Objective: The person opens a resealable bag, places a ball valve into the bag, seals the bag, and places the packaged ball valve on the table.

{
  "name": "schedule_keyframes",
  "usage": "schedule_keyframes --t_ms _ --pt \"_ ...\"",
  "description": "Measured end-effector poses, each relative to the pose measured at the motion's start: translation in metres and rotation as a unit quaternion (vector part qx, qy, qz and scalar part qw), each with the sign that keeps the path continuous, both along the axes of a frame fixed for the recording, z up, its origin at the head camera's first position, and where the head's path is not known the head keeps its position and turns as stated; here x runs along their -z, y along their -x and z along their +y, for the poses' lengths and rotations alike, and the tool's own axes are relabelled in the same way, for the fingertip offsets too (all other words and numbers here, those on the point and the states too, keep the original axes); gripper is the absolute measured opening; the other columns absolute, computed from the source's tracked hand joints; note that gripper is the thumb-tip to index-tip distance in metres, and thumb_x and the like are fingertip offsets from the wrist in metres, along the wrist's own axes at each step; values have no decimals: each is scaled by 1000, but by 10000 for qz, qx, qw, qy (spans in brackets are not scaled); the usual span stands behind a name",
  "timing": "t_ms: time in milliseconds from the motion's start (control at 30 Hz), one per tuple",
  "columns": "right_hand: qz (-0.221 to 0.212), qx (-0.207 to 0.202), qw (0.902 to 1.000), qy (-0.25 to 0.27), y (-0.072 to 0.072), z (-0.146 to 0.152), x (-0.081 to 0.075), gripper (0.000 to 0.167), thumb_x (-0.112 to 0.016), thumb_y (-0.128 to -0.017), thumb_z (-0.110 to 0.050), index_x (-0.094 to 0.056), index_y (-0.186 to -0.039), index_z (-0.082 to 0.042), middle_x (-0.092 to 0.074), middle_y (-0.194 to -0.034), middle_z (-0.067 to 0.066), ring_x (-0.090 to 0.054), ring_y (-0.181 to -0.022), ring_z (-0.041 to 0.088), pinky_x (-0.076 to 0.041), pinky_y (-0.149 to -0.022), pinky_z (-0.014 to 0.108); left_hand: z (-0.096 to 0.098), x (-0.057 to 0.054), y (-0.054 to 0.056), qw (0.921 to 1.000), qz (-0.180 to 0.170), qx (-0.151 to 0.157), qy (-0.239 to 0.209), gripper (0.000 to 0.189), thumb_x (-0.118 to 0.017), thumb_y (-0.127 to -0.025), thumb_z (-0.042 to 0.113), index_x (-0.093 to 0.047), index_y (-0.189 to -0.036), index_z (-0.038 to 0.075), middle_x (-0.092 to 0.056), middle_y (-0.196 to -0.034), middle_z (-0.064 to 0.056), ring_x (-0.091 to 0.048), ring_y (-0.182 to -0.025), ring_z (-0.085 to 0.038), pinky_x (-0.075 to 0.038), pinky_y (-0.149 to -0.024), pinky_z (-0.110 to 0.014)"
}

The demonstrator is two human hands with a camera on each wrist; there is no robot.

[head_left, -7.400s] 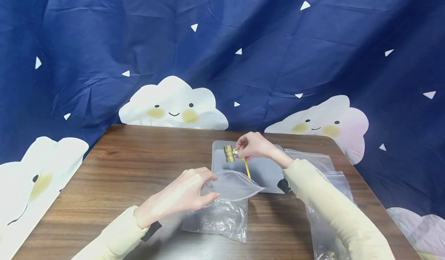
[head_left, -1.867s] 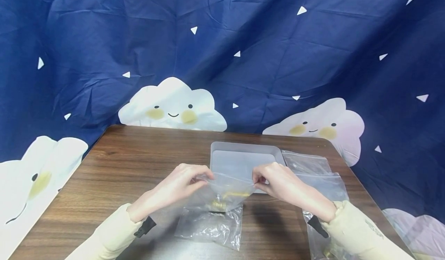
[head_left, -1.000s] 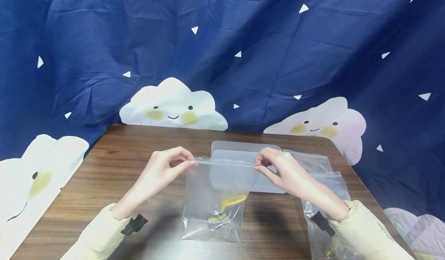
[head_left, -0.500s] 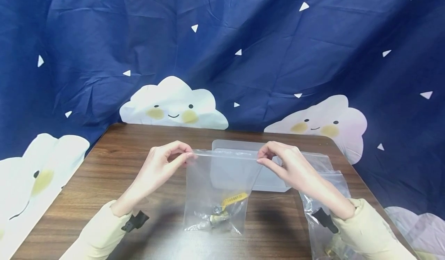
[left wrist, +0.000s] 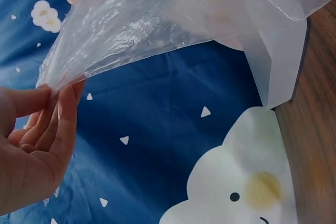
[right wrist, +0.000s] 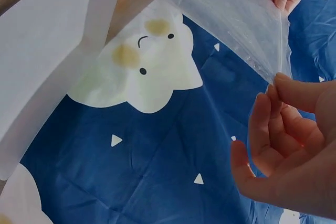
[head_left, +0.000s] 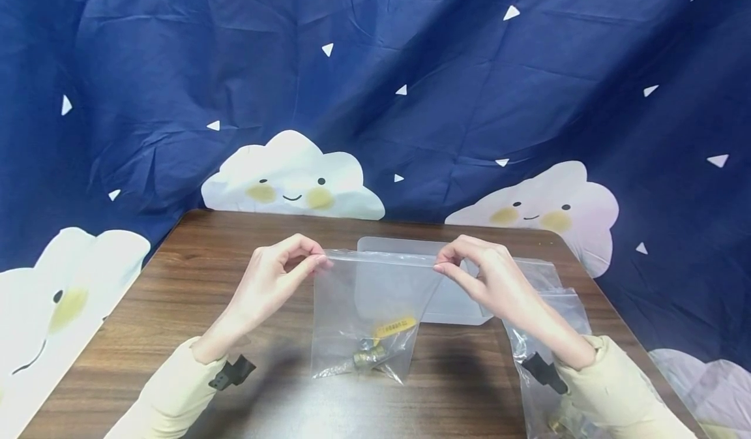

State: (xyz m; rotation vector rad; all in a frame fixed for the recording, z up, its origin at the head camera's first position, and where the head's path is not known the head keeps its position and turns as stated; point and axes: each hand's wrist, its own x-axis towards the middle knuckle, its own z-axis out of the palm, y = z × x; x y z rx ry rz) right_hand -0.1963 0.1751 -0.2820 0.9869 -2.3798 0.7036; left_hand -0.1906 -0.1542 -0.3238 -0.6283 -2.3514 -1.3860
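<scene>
A clear zip bag [head_left: 364,295] hangs upright between my two hands, its top edge pulled straight. Inside, near the bottom, lies a brass ball valve [head_left: 368,357] with a yellow lever handle [head_left: 394,328]. My left hand [head_left: 278,272] pinches the top left corner between thumb and fingers; the left wrist view shows the same pinch on the bag [left wrist: 136,19]. At the top right corner my right hand [head_left: 478,272] pinches the film, and in the right wrist view its thumb and forefinger meet on the bag's corner [right wrist: 247,24].
Behind the bag stands a pale grey tray [head_left: 452,312] on the brown wooden table [head_left: 235,250]. To the right lie more clear bags [head_left: 566,305], one with brass parts [head_left: 560,421] in it. A blue cloud-print curtain [head_left: 375,67] hangs behind the table.
The right hand held the valve over the bag's spread mouth earlier; now the valve is inside. Both hands have since lifted the bag upright and drawn its top edge straight.
</scene>
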Motion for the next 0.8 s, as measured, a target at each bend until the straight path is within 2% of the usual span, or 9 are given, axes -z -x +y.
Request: schedule_keyframes --t_ms 100,200,400,500,667,800 --pt "112 -79 9999 49 0 -1 0 17 -76 -83 -5 -65 -85 -18 -59 -77 -12 -51 -72 0 -38 -59 10 1 -1 -1 9999 110 10 4 4 -67 -95 14 -66 -91 16 -78 -88 5 -72 -78 -1 -57 -70 -16" --pt "134 -188 9997 122 0 -3 0 19 -74 -85 -2 -63 -87 -18 -59 -81 -11 -53 -76 2 -41 -67 10 2 -2 -1 9996 229 93 -113 4 -66 -95 11 -65 -92 14 -78 -87 4 -72 -79 -3 -56 -71 -15" --pt "-204 -260 9990 293 1 -7 3 17 -67 -89 2 -59 -93 -13 -63 -86 -9 -64 -88 8 -51 -83 16 6 -2 2 9986 374 160 -326 4 -67 -92 7 -63 -94 7 -76 -84 1 -72 -77 -3 -56 -74 -14" --pt "-341 -195 9985 390 1 -9 6 17 -68 -89 1 -59 -95 -11 -65 -85 -8 -65 -86 7 -53 -80 18 8 -1 2 9985 445 102 -297 7 -70 -90 7 -65 -95 11 -74 -83 3 -69 -75 -2 -57 -73 -16" --pt "-357 -94 9980 513 1 -12 8 16 -72 -86 -2 -65 -92 -15 -65 -84 -9 -58 -80 2 -47 -73 14 10 -1 3 9984 502 49 -274 6 -73 -89 14 -70 -92 19 -72 -83 7 -66 -74 -3 -56 -72 -16" --pt "-233 -97 9983 527 2 -13 8 17 -73 -86 -1 -67 -88 -16 -64 -83 -10 -57 -79 1 -46 -74 12 12 -1 4 9968 664 167 -423 6 -73 -89 11 -71 -90 17 -72 -82 4 -65 -72 -3 -56 -70 -16"
